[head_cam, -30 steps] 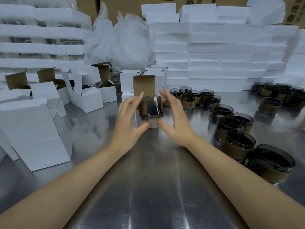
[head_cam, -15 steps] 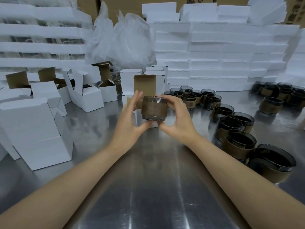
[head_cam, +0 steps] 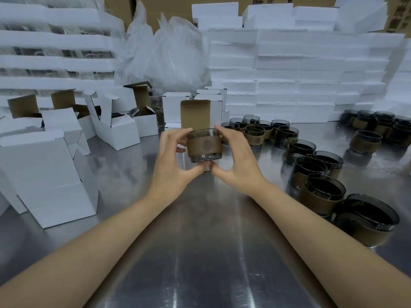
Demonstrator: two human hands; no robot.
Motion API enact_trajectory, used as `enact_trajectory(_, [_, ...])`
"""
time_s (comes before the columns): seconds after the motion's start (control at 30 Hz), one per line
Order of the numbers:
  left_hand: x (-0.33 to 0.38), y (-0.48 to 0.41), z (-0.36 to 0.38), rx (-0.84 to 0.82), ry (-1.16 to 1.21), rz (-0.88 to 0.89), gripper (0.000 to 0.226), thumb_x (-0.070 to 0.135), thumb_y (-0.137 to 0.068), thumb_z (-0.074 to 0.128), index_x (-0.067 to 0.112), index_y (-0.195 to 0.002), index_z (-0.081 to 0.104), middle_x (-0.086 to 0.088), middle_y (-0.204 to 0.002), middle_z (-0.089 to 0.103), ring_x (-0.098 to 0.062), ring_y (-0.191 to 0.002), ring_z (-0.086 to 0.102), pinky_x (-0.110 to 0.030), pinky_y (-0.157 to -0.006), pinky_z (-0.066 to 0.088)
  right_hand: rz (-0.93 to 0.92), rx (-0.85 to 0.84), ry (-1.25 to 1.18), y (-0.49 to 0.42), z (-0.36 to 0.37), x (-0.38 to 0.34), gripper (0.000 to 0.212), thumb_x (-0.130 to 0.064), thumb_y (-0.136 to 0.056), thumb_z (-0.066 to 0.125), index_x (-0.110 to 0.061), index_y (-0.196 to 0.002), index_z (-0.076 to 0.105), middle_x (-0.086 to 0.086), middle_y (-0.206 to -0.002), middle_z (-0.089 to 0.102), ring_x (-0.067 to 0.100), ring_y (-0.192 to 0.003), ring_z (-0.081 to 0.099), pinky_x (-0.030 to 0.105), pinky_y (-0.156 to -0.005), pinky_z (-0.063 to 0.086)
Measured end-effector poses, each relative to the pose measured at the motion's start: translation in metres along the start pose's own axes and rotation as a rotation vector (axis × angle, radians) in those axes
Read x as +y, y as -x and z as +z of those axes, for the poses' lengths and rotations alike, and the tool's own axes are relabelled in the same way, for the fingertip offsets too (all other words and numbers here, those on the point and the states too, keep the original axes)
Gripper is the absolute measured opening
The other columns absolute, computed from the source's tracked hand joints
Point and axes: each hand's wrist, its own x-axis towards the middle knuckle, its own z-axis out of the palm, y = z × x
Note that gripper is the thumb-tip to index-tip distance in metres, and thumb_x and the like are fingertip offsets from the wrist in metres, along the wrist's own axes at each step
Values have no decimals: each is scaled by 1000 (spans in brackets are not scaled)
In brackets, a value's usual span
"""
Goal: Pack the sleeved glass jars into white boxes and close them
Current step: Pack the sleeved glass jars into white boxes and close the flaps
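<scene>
Item in hand: one sleeved glass jar (head_cam: 204, 145), upright, held above the table (head_cam: 200, 252) — your left hand (head_cam: 172, 161) and right hand (head_cam: 238, 161) both curl their fingers around its sides, thumbs under the base. Directly behind it stands an open white box (head_cam: 195, 114) (brown-lined flap raised). To your right — more sleeved jars (head_cam: 320, 185); to your left, open boxes (head_cam: 117, 132).

Little can be read. The brown cardboard carton (head_cam: 262, 1) at the top edge, behind the foam stacks, bears black printed characters cut off by the frame, illegible. Another carton (head_cam: 398, 16) at the top right carries dark print, too blurred to read. The held jar's sleeve (head_cam: 204, 145) shows a faint round emblem, indecipherable.
</scene>
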Motion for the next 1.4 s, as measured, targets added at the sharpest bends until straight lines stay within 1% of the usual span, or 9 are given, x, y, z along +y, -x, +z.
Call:
enact_trajectory(0.23, [-1, -1, -1, -52, 35, -59, 75, 23, -71, 83, 23, -136, 46, 5, -122, 42, 3, -109, 47, -16, -91, 45, 51, -1, -13, 1, -1, 1, 72, -23, -75, 75, -11, -139, 44, -6, -125, 51, 14, -122, 45, 40, -106, 37])
enact_trajectory(0.37, [-1, -1, -1, -77, 104, -135, 76, 38, -78, 75, 20, -144, 40, 15, -131, 44, 0, -114, 50, -21, -91, 47, 151, -12, -98, 3, 0, -4, 72, -43, -78, 68, -26, -142, 39, -9, -125, 53, 8, -122, 46, 30, -107, 35])
enact_trajectory(0.47, [-3, 0, 0, -117, 129, -177, 69, 39, -84, 66, 22, -145, 39, 20, -128, 51, -3, -109, 54, -20, -91, 45, 253, 4, -154, 3, -2, -5, 70, -43, -78, 67, -24, -141, 43, -7, -123, 57, 9, -120, 50, 26, -106, 34])
enact_trajectory(0.67, [-8, -2, 0, -146, 238, -303, 66, 54, -80, 66, 18, -135, 55, -8, -114, 66, -13, -95, 60, -25, -91, 48, 291, 23, -193, 2, -4, -6, 52, -48, -79, 65, -39, -128, 49, 0, -116, 66, 15, -113, 55, 38, -104, 39])
enact_trajectory(0.93, [-6, -2, 0, -111, 246, -309, 47, 52, -78, 67, 34, -122, 61, -8, -105, 67, -6, -83, 56, -24, -82, 48, 253, 5, -174, 2, -3, -4, 59, -59, -79, 56, -28, -129, 58, 0, -111, 69, 13, -107, 58, 34, -103, 37])
enact_trajectory(1.07, [-6, -1, -1, -114, 196, -257, 61, 52, -79, 68, 27, -134, 54, 2, -109, 65, -1, -85, 57, -16, -79, 45, 237, 0, -138, 3, -3, 1, 63, -51, -79, 62, -28, -137, 49, -6, -121, 63, 7, -115, 52, 16, -101, 32])
enact_trajectory(1.13, [-6, 0, 1, -121, 195, -214, 63, 37, -83, 70, 33, -140, 43, 8, -119, 62, 1, -92, 59, -12, -82, 44, 185, 36, -160, 3, -2, 1, 69, -41, -78, 68, -30, -140, 41, -18, -121, 57, -1, -111, 51, 10, -99, 31])
enact_trajectory(1.27, [-10, 2, 3, -174, 263, -213, 75, 10, -84, 72, 42, -141, 34, 19, -115, 64, -6, -102, 65, -13, -88, 44, 127, 78, -187, 1, 6, 5, 69, -13, -71, 77, -17, -134, 47, -4, -119, 56, 6, -90, 59, 15, -80, 46])
enact_trajectory(1.4, [-8, 2, 4, -180, 364, -232, 73, 26, -78, 76, 46, -137, 38, 19, -129, 59, -7, -119, 58, -17, -96, 45, 102, 96, -252, 1, 9, 4, 65, -7, -71, 76, -19, -127, 46, 3, -123, 53, 12, -88, 61, 17, -78, 49])
